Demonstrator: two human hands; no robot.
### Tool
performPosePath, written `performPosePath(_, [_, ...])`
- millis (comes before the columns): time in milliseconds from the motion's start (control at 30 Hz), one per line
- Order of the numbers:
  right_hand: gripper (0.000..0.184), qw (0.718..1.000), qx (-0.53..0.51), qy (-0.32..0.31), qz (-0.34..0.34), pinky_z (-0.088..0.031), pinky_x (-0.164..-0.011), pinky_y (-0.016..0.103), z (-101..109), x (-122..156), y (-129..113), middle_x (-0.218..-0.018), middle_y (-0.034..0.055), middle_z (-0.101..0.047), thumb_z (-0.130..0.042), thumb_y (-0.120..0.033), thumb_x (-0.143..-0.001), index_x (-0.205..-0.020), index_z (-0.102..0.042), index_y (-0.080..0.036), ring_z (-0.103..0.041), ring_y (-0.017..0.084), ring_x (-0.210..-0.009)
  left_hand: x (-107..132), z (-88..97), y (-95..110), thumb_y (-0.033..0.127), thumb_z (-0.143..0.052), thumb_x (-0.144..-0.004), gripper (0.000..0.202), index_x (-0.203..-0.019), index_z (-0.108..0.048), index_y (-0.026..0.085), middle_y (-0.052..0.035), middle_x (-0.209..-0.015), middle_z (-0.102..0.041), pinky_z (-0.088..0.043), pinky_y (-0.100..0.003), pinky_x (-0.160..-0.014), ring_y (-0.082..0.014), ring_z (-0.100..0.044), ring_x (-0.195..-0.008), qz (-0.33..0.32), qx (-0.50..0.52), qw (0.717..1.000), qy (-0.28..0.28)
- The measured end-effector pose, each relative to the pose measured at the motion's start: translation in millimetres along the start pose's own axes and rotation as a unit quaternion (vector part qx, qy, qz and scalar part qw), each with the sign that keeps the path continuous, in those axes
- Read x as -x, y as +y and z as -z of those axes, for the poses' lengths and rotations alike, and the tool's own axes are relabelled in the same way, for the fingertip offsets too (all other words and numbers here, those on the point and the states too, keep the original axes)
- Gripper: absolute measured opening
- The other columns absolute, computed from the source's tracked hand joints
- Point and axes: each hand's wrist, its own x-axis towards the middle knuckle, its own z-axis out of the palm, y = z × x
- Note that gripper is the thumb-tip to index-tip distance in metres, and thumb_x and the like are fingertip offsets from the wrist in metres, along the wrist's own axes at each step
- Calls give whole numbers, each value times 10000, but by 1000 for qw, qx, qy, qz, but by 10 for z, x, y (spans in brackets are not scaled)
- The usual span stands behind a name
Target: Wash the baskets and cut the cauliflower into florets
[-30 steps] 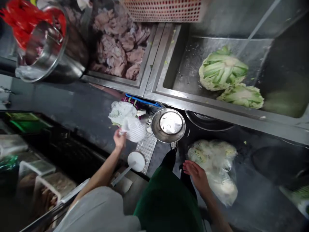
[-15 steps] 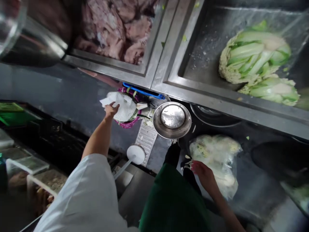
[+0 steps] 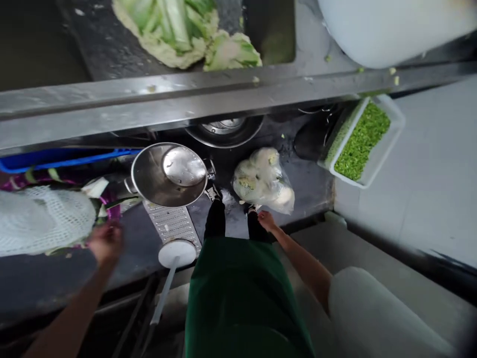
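My left hand (image 3: 107,242) is beside the right end of a white mesh bag (image 3: 48,214) on the floor at the left. Motion blurs its fingers, and I cannot tell whether they touch the bag. The mesh bag lies over purple netting and vegetable scraps. My right hand (image 3: 266,220) hangs low with loosely bent fingers and nothing visible in it. Just above it in view, a clear plastic bag of cauliflower (image 3: 266,179) rests on the floor. A deep steel pot (image 3: 149,174) stands between the two bags, a little water and scraps in its bottom.
A steel sink edge (image 3: 179,107) crosses above, with cauliflower heads (image 3: 171,35) in the basin. A tub of chopped greens (image 3: 365,144) stands at the right. A white round-ended long-handled tool (image 3: 177,252) lies near a metal drain grate (image 3: 173,223). Behind the pot sits a dark basin (image 3: 227,134).
My view has swung to the right, bringing the tub of greens into sight. My left hand has come off the top of the white mesh bag to its right end.
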Motion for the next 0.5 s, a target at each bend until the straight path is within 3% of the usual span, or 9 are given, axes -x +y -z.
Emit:
performPosePath(33, [340,1000,3,4,-27,-584,-849,288,24,-66,219,-1048,147,-800,-478,-65,-914,-1044,-787,-118,-768,232,-977,242,-316,106,346,-583,-697,179,-870,-598,304,89,-797,-689,-556,-469,-976,-253,-681,-865,-11,6,1000,12])
performPosePath(67, [370,999,7,11,-51,-577,-858,291,57,-145,442,-1086,179,-791,-454,-63,-926,-1099,-780,-94,-764,248,-1014,496,-641,230,314,-592,-699,202,-894,-641,300,63,-866,-710,-572,-445,-933,-242,-682,-811,-52,31,997,-40])
performPosePath(133, [436,995,17,25,-90,-566,-871,301,148,-355,888,-1157,227,-767,-413,-64,-946,-1235,-739,-55,-753,274,-1067,1016,-1282,524,287,-611,-734,261,-971,-718,294,3,-963,-735,-574,-416,-917,-243,-700,-826,-143,70,967,-197])
performPosePath(233, [490,992,30,29,-116,-552,-900,308,297,-841,1521,-1225,258,-738,-429,-62,-931,-1352,-679,-30,-738,289,-1099,1731,-2138,984,266,-618,-800,290,-1051,-761,287,-59,-975,-727,-582,-385,-882,-247,-704,-871,-203,108,925,-301])
performPosePath(367, [579,996,39,15,-80,-515,-1009,309,372,-1708,2179,-1360,247,-677,-479,-54,-901,-1468,-591,-44,-674,274,-1224,2385,-3070,1477,234,-567,-906,290,-1125,-755,258,-68,-1006,-736,-594,-352,-858,-213,-711,-876,-262,120,905,-312])
performPosePath(433, [672,999,41,10,-33,-448,-1127,350,310,-2105,2393,-1524,208,-568,-525,-73,-893,-1563,-497,-107,-538,275,-1402,2561,-3534,1737,190,-514,-942,300,-1128,-746,237,-69,-1004,-745,-595,-355,-886,-205,-715,-909,-320,107,893,-297])
performPosePath(500, [785,998,60,3,12,-348,-1218,472,190,-2393,2540,-1665,155,-407,-614,-129,-869,-1624,-415,-200,-335,327,-1540,2626,-4067,2084,127,-484,-934,324,-1099,-743,232,-73,-1033,-753,-590,-361,-933,-207,-715,-985,-386,91,870,-292])
